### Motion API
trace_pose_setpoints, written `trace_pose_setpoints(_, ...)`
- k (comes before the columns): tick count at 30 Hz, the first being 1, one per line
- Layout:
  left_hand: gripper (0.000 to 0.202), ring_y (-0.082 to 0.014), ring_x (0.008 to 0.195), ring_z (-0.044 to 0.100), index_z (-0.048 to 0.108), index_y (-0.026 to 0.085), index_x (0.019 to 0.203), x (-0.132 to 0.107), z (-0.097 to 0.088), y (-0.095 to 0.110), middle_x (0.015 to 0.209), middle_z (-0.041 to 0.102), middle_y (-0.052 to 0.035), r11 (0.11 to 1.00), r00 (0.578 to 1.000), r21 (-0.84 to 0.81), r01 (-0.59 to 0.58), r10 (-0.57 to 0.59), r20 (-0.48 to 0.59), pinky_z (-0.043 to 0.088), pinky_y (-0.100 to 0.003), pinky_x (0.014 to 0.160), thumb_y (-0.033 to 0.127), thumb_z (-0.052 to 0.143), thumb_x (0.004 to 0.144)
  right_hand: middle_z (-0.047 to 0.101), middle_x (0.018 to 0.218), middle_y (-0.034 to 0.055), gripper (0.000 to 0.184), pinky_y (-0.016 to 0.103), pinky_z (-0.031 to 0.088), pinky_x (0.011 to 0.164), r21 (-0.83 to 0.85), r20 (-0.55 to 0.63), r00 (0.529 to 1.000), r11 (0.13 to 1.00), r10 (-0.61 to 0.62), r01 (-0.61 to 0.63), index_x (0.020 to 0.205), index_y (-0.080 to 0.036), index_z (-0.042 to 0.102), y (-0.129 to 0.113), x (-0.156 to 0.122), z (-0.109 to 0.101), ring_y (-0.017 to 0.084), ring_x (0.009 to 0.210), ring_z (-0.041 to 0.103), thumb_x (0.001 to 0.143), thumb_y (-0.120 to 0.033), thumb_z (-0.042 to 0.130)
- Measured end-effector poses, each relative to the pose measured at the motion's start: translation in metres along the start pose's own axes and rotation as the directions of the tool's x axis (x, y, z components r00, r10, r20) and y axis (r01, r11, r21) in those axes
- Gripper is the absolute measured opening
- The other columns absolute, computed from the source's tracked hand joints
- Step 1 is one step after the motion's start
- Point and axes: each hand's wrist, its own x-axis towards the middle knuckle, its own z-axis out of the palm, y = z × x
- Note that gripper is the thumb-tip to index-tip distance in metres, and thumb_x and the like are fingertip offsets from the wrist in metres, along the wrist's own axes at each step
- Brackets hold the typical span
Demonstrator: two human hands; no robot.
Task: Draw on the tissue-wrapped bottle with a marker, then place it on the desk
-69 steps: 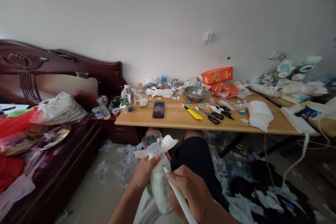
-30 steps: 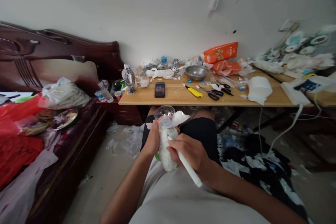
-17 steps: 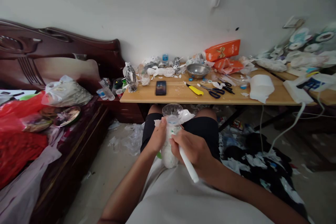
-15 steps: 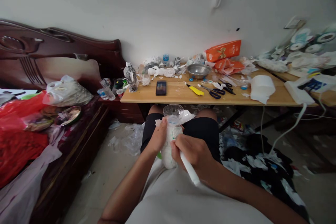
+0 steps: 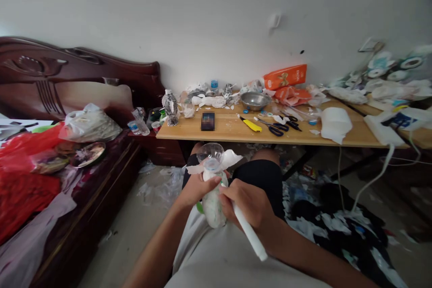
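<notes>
In my lap stands a plastic bottle wrapped in white paper with green marks. A clear flared plastic piece tops it, and white paper flaps stick out at its neck. My left hand is closed round the upper part of the bottle, thumb across the front. My right hand grips a thick white marker pen, its writing end at the bottle's right side and its back end pointing towards me. A small green piece shows at the bottle's lower left.
The wooden table ahead carries a yellow cutter, scissors, a metal bowl, a phone-like dark item, a black-and-white decorated bottle and a paper roll. A bed stands left; litter covers the floor at right.
The bottle has shifted slightly left and lower in view, tilting its top left. My left thumb now lies across its front. The marker moved with my right hand. The view has tipped upward.
</notes>
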Motion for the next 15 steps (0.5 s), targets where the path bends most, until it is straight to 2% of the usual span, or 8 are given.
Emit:
trace_pose_setpoints(4,0.057,-0.0279,0.091,0.070,0.076,0.015,0.098,0.000,-0.004,-0.005,0.096,0.078,-0.0112,0.999,1.000,0.033,-0.013,0.013,-0.004,0.053,-0.034,0.084,0.066,0.080,0.072,0.055,0.068,-0.0021,0.015,0.029,0.041,0.052,-0.008,0.019,1.000,1.000,0.006,-0.005,0.089,-0.022,0.052,0.003,-0.005,0.007,0.016,0.056,0.055,0.099,-0.011,0.049)
trace_pose_setpoints(8,0.056,-0.0264,0.085,0.069,0.078,0.014,0.095,0.002,-0.015,-0.016,0.095,0.077,-0.0121,0.999,1.000,0.030,-0.020,0.021,-0.017,0.051,-0.031,0.075,0.067,0.074,0.078,0.051,0.064,-0.0054,0.023,0.026,0.037,0.048,0.031,0.059,0.997,0.998,0.044,-0.045,0.081,-0.024,0.046,0.007,-0.011,0.015,0.011,0.050,0.050,0.099,-0.010,0.047)
trace_pose_setpoints(11,0.056,-0.0257,0.083,0.067,0.079,0.014,0.094,0.005,-0.020,-0.023,0.093,0.076,-0.0122,0.999,0.999,0.004,-0.034,0.034,-0.005,0.050,-0.032,0.074,0.067,0.073,0.079,0.057,0.070,-0.0034,0.012,0.023,0.042,0.052,0.095,0.030,0.998,0.994,0.047,-0.049,0.097,-0.022,0.054,0.012,-0.011,0.018,0.011,0.055,0.056,0.099,-0.011,0.048)
trace_pose_setpoints(13,0.056,-0.0259,0.081,0.067,0.079,0.014,0.093,0.007,-0.021,-0.026,0.091,0.076,-0.0121,0.999,0.999,-0.026,-0.037,0.038,0.012,0.051,-0.033,0.075,0.067,0.074,0.077,0.060,0.075,-0.0007,0.015,0.024,0.047,0.057,0.135,0.002,1.000,0.991,0.021,-0.021,0.109,-0.021,0.054,0.016,-0.011,0.021,0.013,0.061,0.059,0.098,-0.012,0.049)
trace_pose_setpoints(15,0.057,-0.0254,0.079,0.066,0.080,0.014,0.091,0.009,-0.021,-0.028,0.087,0.075,-0.0118,0.997,0.999,-0.063,-0.038,0.039,0.023,0.051,-0.033,0.074,0.068,0.076,0.074,0.061,0.074,-0.0003,0.015,0.025,0.048,0.057,0.149,-0.005,1.000,0.989,-0.008,0.009,0.108,-0.021,0.053,0.019,-0.013,0.025,0.015,0.061,0.060,0.097,-0.012,0.048)
